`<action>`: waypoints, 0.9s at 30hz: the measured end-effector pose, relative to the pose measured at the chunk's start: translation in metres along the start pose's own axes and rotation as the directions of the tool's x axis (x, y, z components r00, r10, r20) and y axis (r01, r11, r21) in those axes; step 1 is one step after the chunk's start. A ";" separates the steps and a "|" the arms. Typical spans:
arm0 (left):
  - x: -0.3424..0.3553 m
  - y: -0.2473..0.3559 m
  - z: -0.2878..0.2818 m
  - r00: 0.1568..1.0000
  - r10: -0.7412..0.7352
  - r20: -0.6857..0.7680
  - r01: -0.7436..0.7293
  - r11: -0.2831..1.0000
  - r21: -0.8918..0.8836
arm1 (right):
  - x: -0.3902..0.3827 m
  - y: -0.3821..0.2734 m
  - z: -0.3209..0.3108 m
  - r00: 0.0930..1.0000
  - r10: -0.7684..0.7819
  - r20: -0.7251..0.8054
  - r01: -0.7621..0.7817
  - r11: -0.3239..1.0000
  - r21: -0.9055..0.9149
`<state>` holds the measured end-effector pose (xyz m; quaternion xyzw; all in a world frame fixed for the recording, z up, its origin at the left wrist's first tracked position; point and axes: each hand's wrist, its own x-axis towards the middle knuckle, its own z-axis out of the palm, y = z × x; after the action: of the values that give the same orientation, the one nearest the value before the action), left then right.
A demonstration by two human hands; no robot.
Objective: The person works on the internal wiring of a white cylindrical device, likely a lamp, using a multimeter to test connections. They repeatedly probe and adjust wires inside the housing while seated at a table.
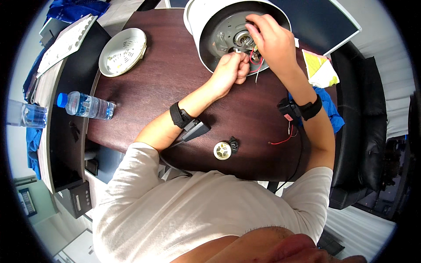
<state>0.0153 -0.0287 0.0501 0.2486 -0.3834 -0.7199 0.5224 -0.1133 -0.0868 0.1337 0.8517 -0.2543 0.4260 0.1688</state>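
Note:
A white round appliance housing (191, 19) lies with its open end toward me, showing a grey metal inside (226, 26) with a round fitting (242, 38) in the middle. At its lower rim my left hand (230, 72) is closed in a pinch; what it grips is hidden. Red wires (253, 57) and a pale wire trail beside its fingers. My right hand (277, 44) reaches over the right side of the opening, fingers bent and apart, with nothing visible between them. A vented white round cover (123, 51) rests at the table's left.
On the brown table (175, 109) lie a small round disc (222, 151) with a black part (233, 143), a red wire (283, 141), a blue cloth (329, 109) and a yellow-white cloth (320, 68). A water bottle (87, 105) lies at the left edge, near a shelf (66, 87).

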 end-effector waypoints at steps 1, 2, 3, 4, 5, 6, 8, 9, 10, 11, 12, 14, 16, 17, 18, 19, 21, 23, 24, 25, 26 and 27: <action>0.000 0.000 0.000 1.000 0.002 -0.001 -0.002 1.000 0.001 | 0.000 0.000 0.002 1.000 -0.008 -0.011 0.008 1.000 -0.017; -0.001 0.001 0.000 1.000 0.004 -0.002 -0.004 1.000 0.001 | 0.001 0.000 0.002 1.000 -0.017 -0.023 0.016 0.999 -0.034; -0.001 0.000 0.000 1.000 0.000 -0.004 0.000 1.000 -0.001 | 0.002 0.000 0.002 0.999 -0.027 -0.030 0.026 0.999 -0.042; -0.001 0.000 0.000 1.000 -0.003 -0.006 0.003 1.000 -0.004 | 0.003 0.000 0.001 0.999 -0.038 -0.037 0.036 0.998 -0.051; -0.001 0.000 0.000 1.000 -0.006 -0.008 0.006 1.000 -0.004 | 0.003 0.000 0.000 0.998 -0.048 -0.046 0.046 0.997 -0.058; -0.001 0.000 0.000 1.000 -0.004 -0.008 0.004 1.000 0.000 | 0.004 0.000 0.000 0.997 -0.062 -0.047 0.058 0.995 -0.082; -0.001 0.000 0.001 1.000 -0.001 -0.009 0.001 1.000 0.011 | 0.004 0.000 0.000 0.995 -0.088 -0.048 0.082 0.988 -0.128; -0.001 0.000 0.001 1.000 0.001 -0.007 -0.001 1.000 0.010 | 0.003 0.000 0.001 0.993 -0.100 -0.058 0.092 0.987 -0.135; -0.001 -0.001 0.000 1.000 0.003 -0.005 -0.003 1.000 0.010 | 0.003 -0.001 0.001 0.991 -0.112 -0.068 0.102 0.985 -0.142; -0.001 -0.001 0.000 1.000 0.004 -0.002 -0.004 1.000 0.007 | 0.004 -0.001 0.001 0.989 -0.124 -0.076 0.112 0.982 -0.150; -0.001 -0.001 0.000 1.000 0.012 -0.010 -0.012 1.000 0.013 | 0.004 -0.001 0.002 0.988 -0.131 -0.086 0.116 0.981 -0.157; 0.000 -0.003 0.002 0.999 0.028 -0.025 -0.027 0.999 0.029 | 0.003 0.000 0.004 0.984 -0.142 -0.111 0.122 0.978 -0.172; -0.002 -0.001 0.005 0.999 0.032 -0.015 -0.031 0.999 0.043 | 0.000 0.000 0.007 0.983 -0.128 -0.132 0.102 0.977 -0.188; -0.002 0.001 0.005 0.999 0.033 -0.012 -0.032 0.998 0.049 | -0.001 0.000 0.010 0.982 -0.121 -0.142 0.092 0.977 -0.195; -0.001 0.001 0.005 0.999 0.033 -0.009 -0.033 0.998 0.050 | -0.001 0.000 0.012 0.983 -0.104 -0.152 0.073 0.978 -0.196; 0.000 0.002 0.004 0.999 0.033 -0.007 -0.033 0.998 0.050 | -0.001 -0.001 0.014 0.983 -0.086 -0.162 0.054 0.979 -0.196; -0.001 0.001 0.004 0.999 0.039 -0.015 -0.038 0.998 0.052 | -0.003 -0.003 0.017 0.982 -0.060 -0.178 0.025 0.980 -0.196; -0.001 0.001 0.007 0.998 0.049 -0.037 -0.046 0.997 0.056 | -0.004 -0.004 0.020 0.981 -0.041 -0.189 0.004 0.981 -0.194; -0.001 -0.001 0.007 0.998 0.050 -0.037 -0.048 0.997 0.058 | -0.005 -0.005 0.020 0.981 -0.039 -0.191 0.002 0.982 -0.190; 0.000 -0.003 0.007 0.998 0.052 -0.037 -0.049 0.997 0.060 | -0.005 -0.005 0.021 0.981 -0.038 -0.193 0.001 0.983 -0.186; 0.001 -0.003 0.007 0.998 0.053 -0.035 -0.050 0.997 0.063 | -0.005 -0.006 0.021 0.980 -0.035 -0.195 -0.001 0.983 -0.184; 0.002 -0.003 0.008 0.998 0.054 -0.038 -0.052 0.996 0.067 | -0.005 -0.006 0.021 0.980 -0.031 -0.194 -0.007 0.981 -0.193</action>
<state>0.0067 -0.0272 0.0524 0.2696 -0.4031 -0.6877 0.5403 -0.0994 -0.0911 0.1171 0.7867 -0.2711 0.4803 0.2774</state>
